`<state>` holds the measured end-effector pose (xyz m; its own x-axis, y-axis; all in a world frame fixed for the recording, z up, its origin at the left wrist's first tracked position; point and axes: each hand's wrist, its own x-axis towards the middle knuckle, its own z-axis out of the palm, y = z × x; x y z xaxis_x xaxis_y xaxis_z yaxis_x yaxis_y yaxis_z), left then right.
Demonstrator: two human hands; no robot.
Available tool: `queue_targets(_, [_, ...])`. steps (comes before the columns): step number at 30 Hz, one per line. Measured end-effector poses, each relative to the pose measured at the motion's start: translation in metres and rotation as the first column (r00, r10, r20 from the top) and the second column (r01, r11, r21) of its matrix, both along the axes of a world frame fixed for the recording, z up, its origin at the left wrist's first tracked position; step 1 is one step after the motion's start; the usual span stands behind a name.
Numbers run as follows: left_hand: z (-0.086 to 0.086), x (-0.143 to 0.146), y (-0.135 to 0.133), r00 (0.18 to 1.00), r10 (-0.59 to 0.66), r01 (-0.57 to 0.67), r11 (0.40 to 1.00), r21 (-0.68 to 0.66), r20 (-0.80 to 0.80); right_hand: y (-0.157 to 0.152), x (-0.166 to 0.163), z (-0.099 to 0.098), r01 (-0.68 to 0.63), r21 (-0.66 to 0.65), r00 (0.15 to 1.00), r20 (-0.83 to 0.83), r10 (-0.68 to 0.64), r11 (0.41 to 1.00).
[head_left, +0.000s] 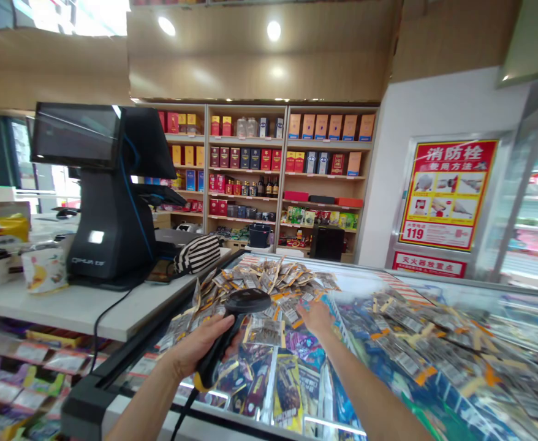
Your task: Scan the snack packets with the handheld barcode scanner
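Note:
My left hand [204, 343] is wrapped round the handle of a black barcode scanner [248, 301] with yellow trim, its head over the freezer's glass lid. Below the scanner head, a small clear snack packet [265, 332] with dark contents lies on the glass. My right hand [315, 313] is at the right edge of a heap of similar packets [273, 275], fingers closed on a packet [290, 309] with a printed label. Its fingertips are partly hard to make out. A second pile of packets [416, 337] lies spread over the glass to the right.
Bagged goods [291, 392] show through the freezer glass. At left, a counter [103, 312] bears a point-of-sale terminal [108, 214], a striped pouch [198, 254] and a phone [161, 271]. The scanner's cable [184, 416] hangs down. Shelves of boxes [246, 159] line the back wall.

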<state>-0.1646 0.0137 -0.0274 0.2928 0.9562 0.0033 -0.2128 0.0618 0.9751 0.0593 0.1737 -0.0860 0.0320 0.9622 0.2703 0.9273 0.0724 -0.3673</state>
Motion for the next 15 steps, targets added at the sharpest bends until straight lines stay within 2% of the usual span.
queue_targets(4, [-0.003,-0.002,0.0,0.999,0.034,-0.033,0.999,-0.023,0.019,-0.005,-0.01,-0.004,0.034,-0.015,0.997,0.072,-0.033,0.999])
queue_targets(8, [-0.006,0.004,0.005,0.999,0.029,-0.029,1.0,0.007,0.032,0.002,-0.001,-0.006,0.011,-0.057,0.997,-0.078,-0.016,0.998])
queue_targets(11, [-0.007,0.013,0.012,0.997,0.033,-0.033,0.999,0.009,0.067,0.008,0.013,-0.005,-0.024,0.028,0.97,-0.241,0.03,0.999])
queue_targets(15, [-0.007,0.03,0.024,0.996,0.032,-0.032,0.999,0.002,0.087,0.009,0.037,0.003,-0.042,0.179,0.922,-0.371,0.107,0.983])
